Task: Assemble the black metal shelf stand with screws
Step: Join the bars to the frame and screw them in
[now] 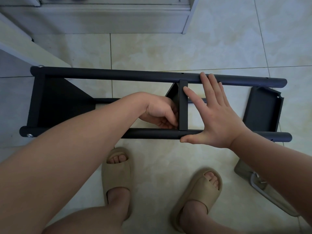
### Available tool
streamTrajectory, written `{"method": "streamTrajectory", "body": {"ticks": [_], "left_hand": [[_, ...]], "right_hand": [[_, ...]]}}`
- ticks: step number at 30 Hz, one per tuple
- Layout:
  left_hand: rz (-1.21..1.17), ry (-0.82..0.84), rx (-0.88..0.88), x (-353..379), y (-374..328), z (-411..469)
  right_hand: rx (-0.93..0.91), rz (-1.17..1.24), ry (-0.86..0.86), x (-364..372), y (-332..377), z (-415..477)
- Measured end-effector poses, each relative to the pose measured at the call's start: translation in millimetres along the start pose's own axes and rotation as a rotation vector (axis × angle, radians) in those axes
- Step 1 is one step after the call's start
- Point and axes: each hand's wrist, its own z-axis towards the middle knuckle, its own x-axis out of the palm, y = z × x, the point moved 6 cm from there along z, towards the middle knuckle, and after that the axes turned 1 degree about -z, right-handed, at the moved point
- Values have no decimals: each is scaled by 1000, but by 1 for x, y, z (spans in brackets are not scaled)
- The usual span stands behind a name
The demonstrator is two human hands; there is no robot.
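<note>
The black metal shelf stand (pixel 118 76) lies on its side on the tiled floor, with two long round posts running left to right. A shelf panel (pixel 55 102) is fixed at its left end, where silver screw heads (pixel 30 135) show. A middle shelf panel (pixel 183 107) stands between the posts. My left hand (pixel 160 112) reaches inside the frame, fingers curled against the left face of that panel; what they pinch is hidden. My right hand (pixel 214 114) is spread flat, fingers on the far post, thumb on the near post. A loose shelf panel (pixel 262 110) leans at the right end.
White furniture (pixel 101 17) stands along the far side and a grey-white board (pixel 20 44) at the left. My two feet in beige slippers (pixel 118 173) are just before the near post. A grey object with a metal bar (pixel 258 183) lies on the floor at right.
</note>
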Motion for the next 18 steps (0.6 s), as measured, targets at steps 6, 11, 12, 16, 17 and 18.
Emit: {"method": "streamTrajectory", "body": {"ticks": [6, 11, 12, 16, 17, 18], "left_hand": [[-85, -20, 50, 2, 4, -2], [-6, 3, 9, -3, 3, -2], [58, 4, -19, -4, 2, -2], [284, -29, -114, -11, -4, 0], [304, -31, -126, -12, -7, 1], [314, -33, -137, -13, -9, 2]], "right_hand": [[3, -3, 6, -1, 1, 0], [4, -9, 15, -1, 1, 0], [3, -9, 14, -1, 1, 0], [-1, -8, 8, -1, 1, 0], [-3, -6, 7, -1, 1, 0], [-4, -5, 5, -1, 1, 0]]}}
